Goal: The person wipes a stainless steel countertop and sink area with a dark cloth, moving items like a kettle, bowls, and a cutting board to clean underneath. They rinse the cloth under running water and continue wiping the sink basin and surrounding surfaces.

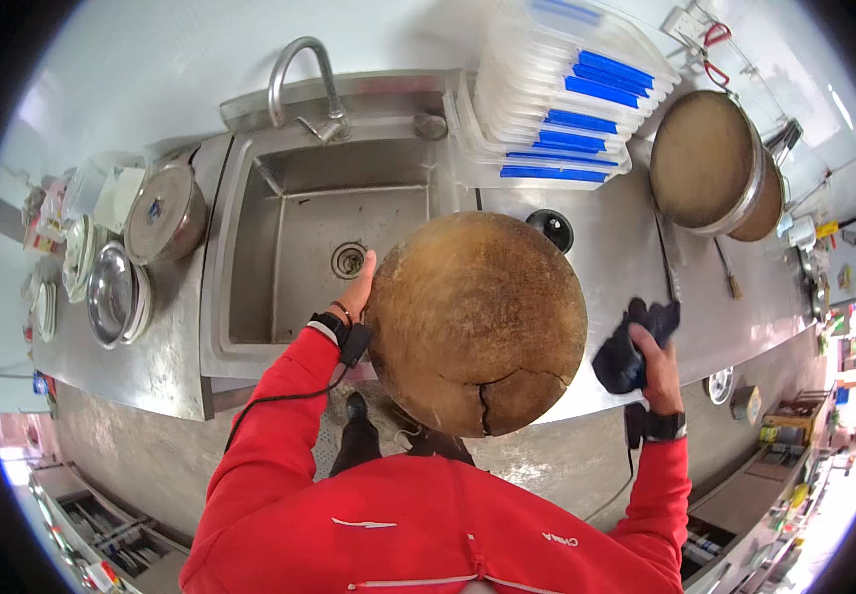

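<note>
A round wooden chopping block (476, 319), cracked near its front edge, is held up at the right part of the sink. My left hand (358, 288) grips it by its left rim, thumb along the side. In my right hand (658, 365) is a bunched dark cloth (625, 356), possibly a glove, held just right of the block. The stainless steel sink (309, 275) lies partly under the block, its drain (348, 260) showing beside my left thumb. A small black round object (550, 229) sits behind the block's right rim.
The tap (328, 89) arches at the sink's back. Stacked plastic containers with blue clips (554, 119) stand behind right. Two round boards (706, 160) lean near the wall, with a brush (728, 275) in front. A lidded metal pot (164, 215) and steel bowl (111, 293) stand left.
</note>
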A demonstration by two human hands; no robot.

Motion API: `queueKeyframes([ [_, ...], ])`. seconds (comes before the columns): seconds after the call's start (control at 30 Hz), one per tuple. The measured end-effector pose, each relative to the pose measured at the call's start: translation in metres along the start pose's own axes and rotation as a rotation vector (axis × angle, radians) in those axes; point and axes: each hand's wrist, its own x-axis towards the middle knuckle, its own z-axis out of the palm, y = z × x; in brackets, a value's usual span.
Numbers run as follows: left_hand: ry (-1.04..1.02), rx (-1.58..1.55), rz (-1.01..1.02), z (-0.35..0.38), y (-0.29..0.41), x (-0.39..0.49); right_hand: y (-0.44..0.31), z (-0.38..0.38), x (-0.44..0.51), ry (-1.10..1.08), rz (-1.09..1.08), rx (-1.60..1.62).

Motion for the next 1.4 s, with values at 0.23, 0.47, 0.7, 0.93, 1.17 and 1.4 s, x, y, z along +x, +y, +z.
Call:
queueKeyframes([
  [0.23, 0.159, -0.571, 0.105, -0.050, -0.093, -0.077, 0.025, 0.179, 0.148, -0.081, -0.125, -0.506],
  [0.47, 0.407, -0.834, -0.154, -0.130, -0.246, -0.189, 0.079, 0.298, 0.101, -0.199, -0.649, -1.440],
  [0.7, 0.434, -0.997, -0.401, -0.234, -0.372, -0.233, 0.059, 0.440, 0.008, -0.603, -0.594, -0.702],
  [0.93, 0.577, -1.179, -0.250, -0.352, -0.465, -0.316, 0.112, 0.678, -0.137, -0.769, -0.992, -0.536],
  [1.17, 0.988, -1.349, -0.213, -0.399, -0.599, -0.483, 0.213, 0.909, -0.251, -1.042, -1.053, -1.032],
  [1.4, 0.997, -1.487, -0.456, -0.373, -0.636, -0.559, 0.292, 0.945, -0.262, -0.959, -1.173, -0.962],
])
